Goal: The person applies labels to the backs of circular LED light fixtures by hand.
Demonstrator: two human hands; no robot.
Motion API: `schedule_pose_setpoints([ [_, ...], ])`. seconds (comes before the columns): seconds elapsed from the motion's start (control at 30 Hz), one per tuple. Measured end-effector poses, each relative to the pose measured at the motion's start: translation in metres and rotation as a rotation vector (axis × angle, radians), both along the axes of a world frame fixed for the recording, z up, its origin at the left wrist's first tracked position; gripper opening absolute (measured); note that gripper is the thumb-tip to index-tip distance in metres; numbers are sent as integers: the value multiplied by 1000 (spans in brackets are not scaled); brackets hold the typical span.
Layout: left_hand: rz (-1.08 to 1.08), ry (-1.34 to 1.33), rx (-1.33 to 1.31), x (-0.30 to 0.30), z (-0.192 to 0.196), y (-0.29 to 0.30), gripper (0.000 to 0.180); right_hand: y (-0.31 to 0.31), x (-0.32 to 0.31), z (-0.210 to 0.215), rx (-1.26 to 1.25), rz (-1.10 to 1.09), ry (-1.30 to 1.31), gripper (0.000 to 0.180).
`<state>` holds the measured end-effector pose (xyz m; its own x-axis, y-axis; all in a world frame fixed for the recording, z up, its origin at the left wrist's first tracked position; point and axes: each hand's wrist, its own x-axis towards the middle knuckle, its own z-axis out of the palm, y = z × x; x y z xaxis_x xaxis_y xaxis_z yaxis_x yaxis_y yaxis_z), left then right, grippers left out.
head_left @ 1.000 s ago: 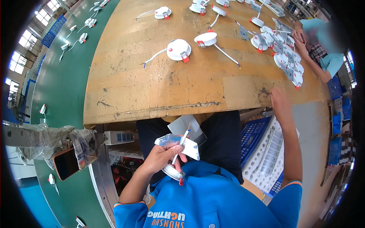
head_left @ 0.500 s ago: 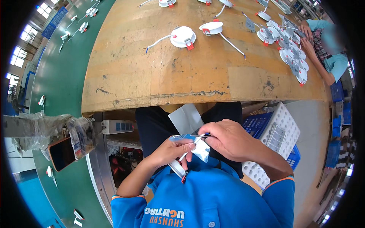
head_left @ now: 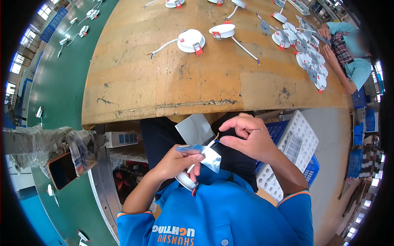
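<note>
Above my lap, my left hand [head_left: 177, 164] is closed, pinching a white cable and a shiny silver foil piece [head_left: 212, 159]. From that cable hangs a round white downlight [head_left: 186, 180] with a red-tipped clip, partly hidden below the hand. The cable end points up with its thin brown and blue wires [head_left: 216, 139] spread apart. Beside those wires is my right hand [head_left: 248, 137], thumb and index finger a little apart. Its other fingers curl around a thin metal tool [head_left: 256, 129], whose slim end sticks out; the rest is hidden.
More downlights [head_left: 191, 41] lie on the wooden table [head_left: 164, 82], several heaped at the right near a co-worker's hands [head_left: 326, 45]. A green belt [head_left: 53, 102] runs along the left. A phone [head_left: 63, 170] hangs by a wrapped bar. White perforated trays [head_left: 301, 135] and blue crates stand right.
My right hand has moved up and right, off the cable end, and its thumb and index finger have parted. The wire ends now show. My left hand keeps its hold.
</note>
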<state>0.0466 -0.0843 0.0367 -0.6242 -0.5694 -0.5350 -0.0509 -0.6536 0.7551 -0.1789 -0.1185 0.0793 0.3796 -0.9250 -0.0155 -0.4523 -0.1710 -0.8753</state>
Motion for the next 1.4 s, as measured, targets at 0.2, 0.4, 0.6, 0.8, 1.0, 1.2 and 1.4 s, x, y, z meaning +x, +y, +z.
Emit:
schedule_pose_setpoints([
  [0.2, 58, 5, -95, -8, 15, 11, 16, 24, 8, -7, 383, 117, -93, 23],
  [0.4, -30, 74, -18, -7, 15, 4, 20, 23, 13, -19, 570, 103, -336, 17],
  [0.6, 269, 122, -36, 9, 20, 1, 29, -3, 17, -10, 707, 96, -539, 21],
  [0.8, 352, 180, -65, 10, 15, 2, 33, 9, 12, -3, 604, -36, -500, 15],
  [1.0, 465, 196, -87, 3, 11, 13, 29, 25, 15, -3, 463, -43, -388, 15],
  [1.2, 540, 238, -10, -11, 14, 15, 27, 25, 27, -17, 442, -69, -352, 18],
  [1.4, 433, 188, -104, -5, 19, 9, 34, 4, 33, -12, 401, -136, -639, 20],
])
